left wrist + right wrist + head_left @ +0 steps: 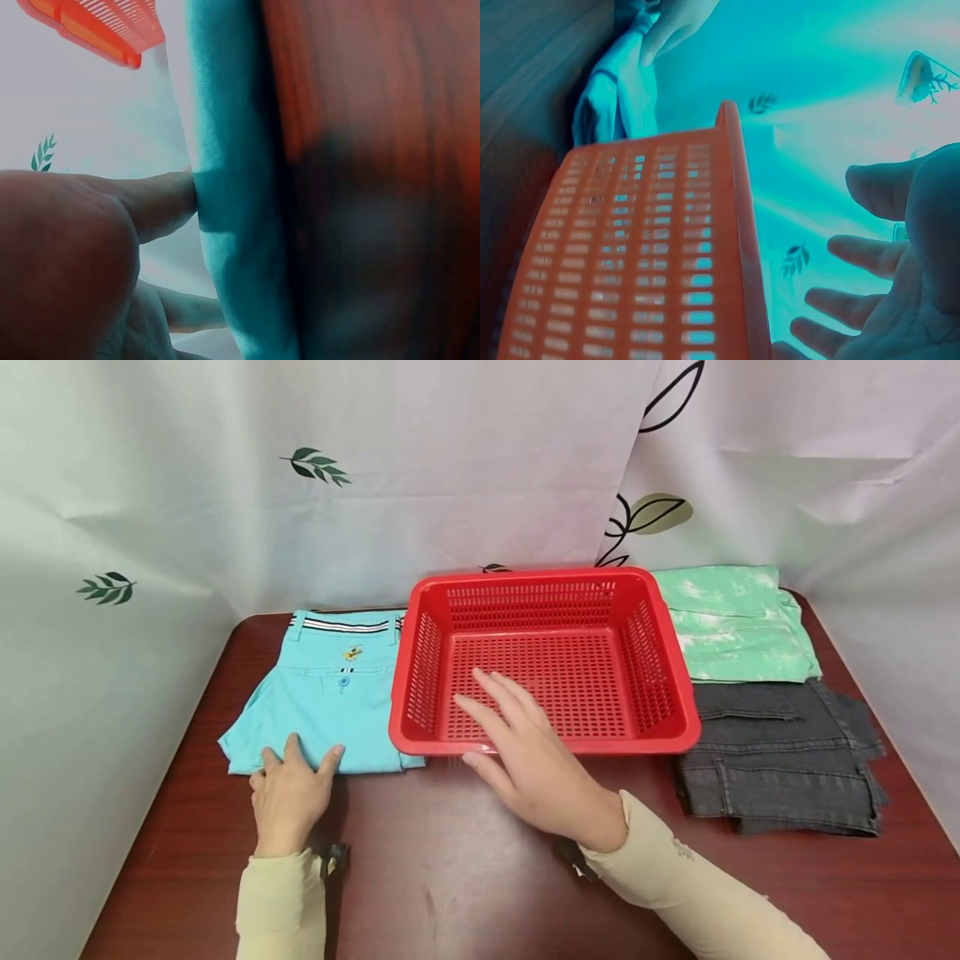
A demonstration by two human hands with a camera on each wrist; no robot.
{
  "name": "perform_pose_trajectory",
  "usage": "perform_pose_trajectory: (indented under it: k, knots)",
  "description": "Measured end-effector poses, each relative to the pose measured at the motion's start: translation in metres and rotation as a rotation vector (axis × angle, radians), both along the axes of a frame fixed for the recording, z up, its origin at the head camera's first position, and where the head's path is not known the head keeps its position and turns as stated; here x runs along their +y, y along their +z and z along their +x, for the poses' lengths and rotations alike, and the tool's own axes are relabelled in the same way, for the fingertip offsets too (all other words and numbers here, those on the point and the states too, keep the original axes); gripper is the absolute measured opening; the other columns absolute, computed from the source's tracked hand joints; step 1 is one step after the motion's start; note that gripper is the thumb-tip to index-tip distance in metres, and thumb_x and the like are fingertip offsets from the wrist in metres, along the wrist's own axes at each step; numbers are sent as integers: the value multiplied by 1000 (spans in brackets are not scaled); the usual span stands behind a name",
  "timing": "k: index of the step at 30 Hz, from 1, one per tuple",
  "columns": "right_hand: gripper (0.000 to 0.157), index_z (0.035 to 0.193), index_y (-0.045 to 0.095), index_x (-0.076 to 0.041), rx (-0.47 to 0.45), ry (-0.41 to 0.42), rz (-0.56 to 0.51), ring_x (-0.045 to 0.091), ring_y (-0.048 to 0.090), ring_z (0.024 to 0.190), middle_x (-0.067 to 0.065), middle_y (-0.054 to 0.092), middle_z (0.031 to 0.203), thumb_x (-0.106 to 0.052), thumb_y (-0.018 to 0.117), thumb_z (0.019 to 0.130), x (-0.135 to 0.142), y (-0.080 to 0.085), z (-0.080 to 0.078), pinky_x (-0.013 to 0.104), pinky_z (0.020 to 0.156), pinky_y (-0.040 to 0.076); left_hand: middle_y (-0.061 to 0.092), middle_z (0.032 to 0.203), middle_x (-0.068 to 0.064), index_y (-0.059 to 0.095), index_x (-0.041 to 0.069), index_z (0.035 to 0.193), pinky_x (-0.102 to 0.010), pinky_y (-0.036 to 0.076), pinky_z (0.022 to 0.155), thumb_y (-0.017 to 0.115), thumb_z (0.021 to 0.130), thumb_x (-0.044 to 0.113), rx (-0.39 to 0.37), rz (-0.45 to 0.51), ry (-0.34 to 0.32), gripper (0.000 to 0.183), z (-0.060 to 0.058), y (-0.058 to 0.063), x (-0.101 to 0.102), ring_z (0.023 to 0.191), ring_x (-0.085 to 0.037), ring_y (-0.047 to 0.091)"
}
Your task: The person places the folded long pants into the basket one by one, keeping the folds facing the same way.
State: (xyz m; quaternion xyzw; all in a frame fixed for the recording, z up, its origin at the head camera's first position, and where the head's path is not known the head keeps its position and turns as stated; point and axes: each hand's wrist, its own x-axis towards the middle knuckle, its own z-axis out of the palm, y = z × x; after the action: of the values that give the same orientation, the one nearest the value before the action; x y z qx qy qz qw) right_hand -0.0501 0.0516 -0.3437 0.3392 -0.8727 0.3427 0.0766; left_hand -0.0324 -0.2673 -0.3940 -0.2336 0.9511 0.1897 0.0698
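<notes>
Folded light-blue shorts (322,718) with a striped waistband and a button lie left of a red plastic basket (543,747). My left hand (291,793) rests its fingertips on the near edge of the shorts, fingers spread. In the left wrist view, the thumb (161,202) touches the blue cloth (236,187). Over the basket's near rim hovers my right hand (536,768), fingers straight and apart, holding nothing. The right wrist view shows that hand's spread fingers (862,255) beside the slotted basket wall (630,247).
Right of the basket lies a folded green-and-white garment (738,627), with folded dark grey jeans (780,756) in front of it. All sit on a dark red-brown wooden table (420,868). Pale leaf-printed curtains (465,460) enclose the back and sides.
</notes>
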Motion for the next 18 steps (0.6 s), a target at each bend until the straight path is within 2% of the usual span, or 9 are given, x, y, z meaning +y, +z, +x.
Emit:
perform_pose_trajectory:
  k: [9, 18]
  knots:
    - [54, 149, 47, -12, 57, 135, 0, 25, 21, 150, 7, 30, 162, -24, 63, 99, -16, -1, 7, 45, 119, 24, 7, 152, -47, 20, -9, 155, -77, 22, 100, 54, 101, 47, 3, 9, 0, 85, 1, -4, -9, 129, -71, 19]
    - [47, 145, 51, -9, 185, 253, 23, 29, 29, 147, 12, 39, 156, -18, 60, 100, -29, -6, 15, 40, 121, 22, 5, 155, -44, 19, -7, 156, -77, 20, 101, 55, 100, 47, 3, 28, -3, 85, 1, -4, -15, 132, -71, 16]
